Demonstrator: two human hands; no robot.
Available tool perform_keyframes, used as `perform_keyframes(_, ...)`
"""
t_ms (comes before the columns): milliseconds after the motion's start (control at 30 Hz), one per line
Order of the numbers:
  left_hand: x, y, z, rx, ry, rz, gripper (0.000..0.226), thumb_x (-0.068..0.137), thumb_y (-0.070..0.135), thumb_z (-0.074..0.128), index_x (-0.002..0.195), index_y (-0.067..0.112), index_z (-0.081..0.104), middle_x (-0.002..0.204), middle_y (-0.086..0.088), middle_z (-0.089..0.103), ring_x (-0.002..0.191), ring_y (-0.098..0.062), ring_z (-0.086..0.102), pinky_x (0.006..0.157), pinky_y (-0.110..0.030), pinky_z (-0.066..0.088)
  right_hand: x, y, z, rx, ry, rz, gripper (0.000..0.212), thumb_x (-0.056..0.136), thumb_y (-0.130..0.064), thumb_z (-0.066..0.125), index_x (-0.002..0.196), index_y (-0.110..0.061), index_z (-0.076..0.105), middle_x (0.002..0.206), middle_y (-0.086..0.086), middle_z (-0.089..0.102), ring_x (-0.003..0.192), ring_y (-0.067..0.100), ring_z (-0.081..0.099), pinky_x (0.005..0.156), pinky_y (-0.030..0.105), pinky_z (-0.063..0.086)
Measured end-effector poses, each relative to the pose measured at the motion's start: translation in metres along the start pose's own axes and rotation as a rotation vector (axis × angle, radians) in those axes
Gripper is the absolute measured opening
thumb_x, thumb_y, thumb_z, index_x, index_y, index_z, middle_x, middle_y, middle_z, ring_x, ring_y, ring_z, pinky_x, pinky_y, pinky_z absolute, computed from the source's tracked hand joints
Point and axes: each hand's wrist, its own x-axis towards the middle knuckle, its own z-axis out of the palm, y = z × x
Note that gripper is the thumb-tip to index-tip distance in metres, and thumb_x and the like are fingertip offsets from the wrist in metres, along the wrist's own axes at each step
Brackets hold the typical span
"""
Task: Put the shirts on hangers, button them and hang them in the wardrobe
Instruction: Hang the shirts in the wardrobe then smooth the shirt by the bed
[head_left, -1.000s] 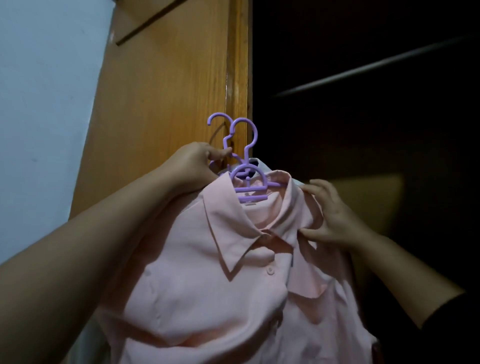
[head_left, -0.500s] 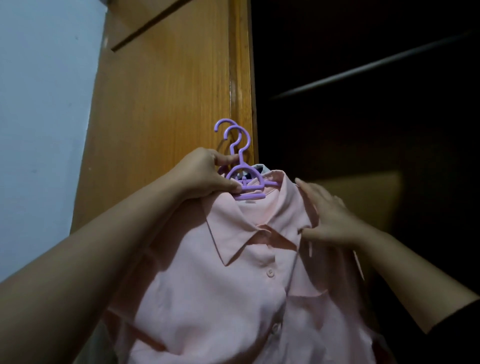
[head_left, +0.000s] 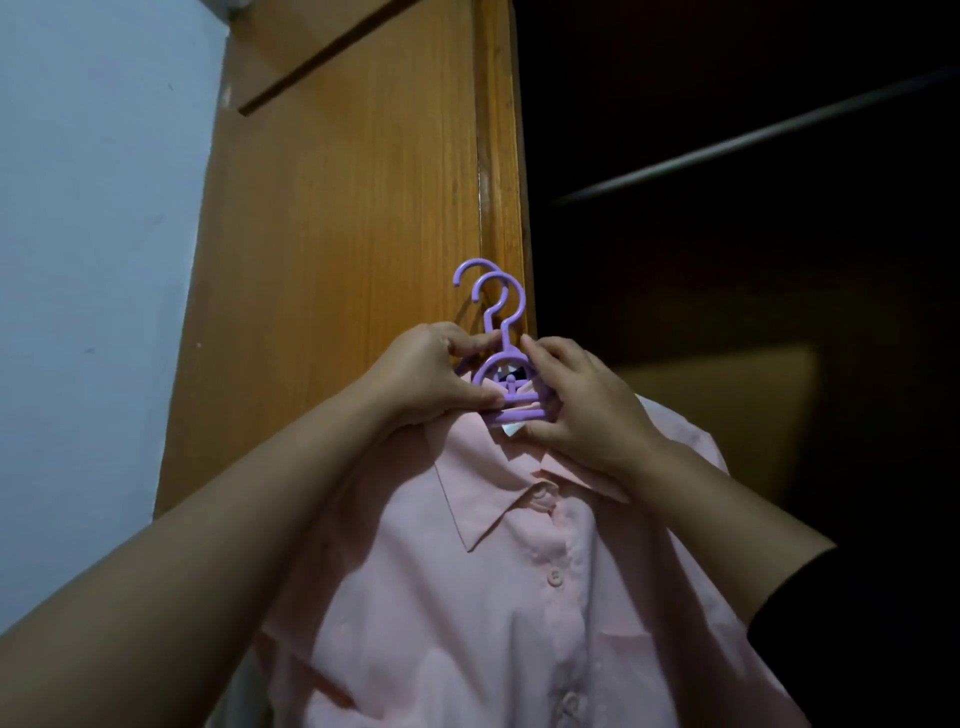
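Two hands are now working at the neck of the hangers, where half a second back only the left one was there. Nearest the camera, the pink shirt (head_left: 519, 597) is hanging buttoned down the front, collar folded, draped on the front purple hanger (head_left: 506, 364). The left hand (head_left: 431, 379) is gripping the hanger neck from the left side, thumb and fingers curled round the plastic. The right hand (head_left: 582, 405) is leaving the shirt's shoulder, where it was smoothing cloth, and is pinching the right side of the same loop. A second purple hook (head_left: 470, 273) is showing just behind the first, so two hangers are being held together; a bit of another garment is peeking through the loop. Beyond, the wooden wardrobe frame (head_left: 363, 234) is standing to the left, and the rail (head_left: 753, 143) is running through the dark interior, well above the hooks. Judgement: dressing is finishing; lifting to the rail is coming next
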Motion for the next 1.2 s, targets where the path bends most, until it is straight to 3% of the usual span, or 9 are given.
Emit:
perform_keyframes(133, 0.001, -0.001, -0.003, 0.022, 0.016, 0.031, 0.064, 0.075, 0.028, 0.08, 0.133, 0.024, 0.055, 0.109, 0.003, 0.06, 0.079, -0.002, 0.051, 0.066, -0.009, 0.035, 0.004, 0.0, -0.002, -0.051, 0.041, -0.03, 0.085, 0.072, -0.051, 0.065, 0.145, -0.021, 0.034, 0.13, 0.0, 0.047, 0.109, 0.018, 0.05, 0.076, 0.025, 0.04)
perform_keyframes(333, 0.005, -0.001, -0.009, -0.015, 0.049, 0.039, 0.064, 0.075, 0.032, 0.079, 0.134, 0.03, 0.054, 0.11, 0.01, 0.061, 0.069, 0.01, 0.051, 0.064, -0.005, 0.036, 0.013, -0.001, -0.005, 0.034, 0.135, 0.025, 0.078, 0.068, -0.035, 0.079, 0.138, -0.026, 0.046, 0.114, 0.0, 0.054, 0.096, 0.019, 0.055, 0.075, 0.034, 0.05)
perform_keyframes(433, 0.001, -0.002, -0.01, -0.026, 0.06, 0.041, 0.063, 0.076, 0.028, 0.08, 0.134, 0.027, 0.054, 0.092, 0.016, 0.059, 0.063, 0.016, 0.049, 0.059, -0.006, 0.035, 0.014, -0.002, -0.004, 0.067, 0.088, 0.036, 0.086, 0.065, -0.043, 0.08, 0.141, -0.027, 0.043, 0.114, -0.001, 0.051, 0.098, 0.017, 0.053, 0.079, 0.035, 0.05)
perform_keyframes(533, -0.002, -0.007, -0.007, -0.046, 0.075, 0.038, 0.061, 0.074, 0.025, 0.081, 0.131, 0.024, 0.058, 0.082, 0.02, 0.055, 0.062, 0.01, 0.049, 0.06, -0.009, 0.037, 0.014, -0.002, -0.003, 0.05, 0.049, 0.024, 0.096, 0.061, -0.063, 0.071, 0.144, -0.028, 0.036, 0.117, -0.001, 0.048, 0.1, 0.015, 0.05, 0.078, 0.031, 0.047)
perform_keyframes(700, -0.002, -0.013, -0.002, -0.098, 0.091, 0.036, 0.06, 0.074, 0.025, 0.081, 0.129, 0.025, 0.059, 0.105, 0.002, 0.066, 0.086, -0.01, 0.06, 0.081, -0.032, 0.05, 0.015, -0.003, 0.001, -0.064, 0.089, -0.026, 0.093, 0.062, -0.075, 0.058, 0.141, -0.027, 0.042, 0.114, 0.002, 0.052, 0.095, 0.017, 0.053, 0.07, 0.026, 0.041)
perform_keyframes(833, -0.005, -0.015, -0.005, -0.095, 0.063, 0.02, 0.056, 0.079, 0.029, 0.076, 0.131, 0.034, 0.055, 0.093, 0.016, 0.062, 0.067, 0.007, 0.052, 0.067, -0.013, 0.041, 0.014, -0.005, 0.003, -0.083, 0.148, -0.044, 0.086, 0.064, -0.076, 0.049, 0.135, -0.026, 0.051, 0.104, 0.002, 0.055, 0.089, 0.019, 0.055, 0.067, 0.026, 0.042)
perform_keyframes(967, -0.02, -0.026, -0.016, -0.157, 0.01, -0.044, 0.049, 0.087, 0.035, 0.067, 0.134, 0.026, 0.055, 0.128, 0.013, 0.06, 0.107, 0.003, 0.056, 0.093, -0.016, 0.044, 0.014, -0.008, 0.003, -0.062, 0.158, -0.011, 0.082, 0.063, -0.068, 0.06, 0.134, -0.027, 0.052, 0.101, 0.002, 0.055, 0.09, 0.02, 0.054, 0.07, 0.03, 0.043)
perform_keyframes(1100, -0.046, -0.039, -0.02, -0.14, 0.011, -0.089, 0.04, 0.095, 0.031, 0.056, 0.134, 0.019, 0.056, 0.138, 0.011, 0.052, 0.119, 0.007, 0.045, 0.089, 0.0, 0.034, 0.014, -0.01, 0.002, -0.073, 0.14, 0.002, 0.083, 0.063, -0.065, 0.07, 0.135, -0.028, 0.051, 0.102, 0.004, 0.055, 0.092, 0.022, 0.053, 0.073, 0.031, 0.04)
perform_keyframes(1200, -0.066, -0.049, -0.022, -0.055, 0.013, -0.124, 0.044, 0.098, 0.039, 0.045, 0.141, 0.026, 0.046, 0.144, 0.011, 0.045, 0.128, -0.003, 0.042, 0.093, -0.015, 0.032, 0.013, -0.012, 0.001, -0.074, 0.146, 0.02, 0.084, 0.061, -0.066, 0.07, 0.134, -0.027, 0.052, 0.103, 0.006, 0.055, 0.094, 0.025, 0.053, 0.075, 0.036, 0.043)
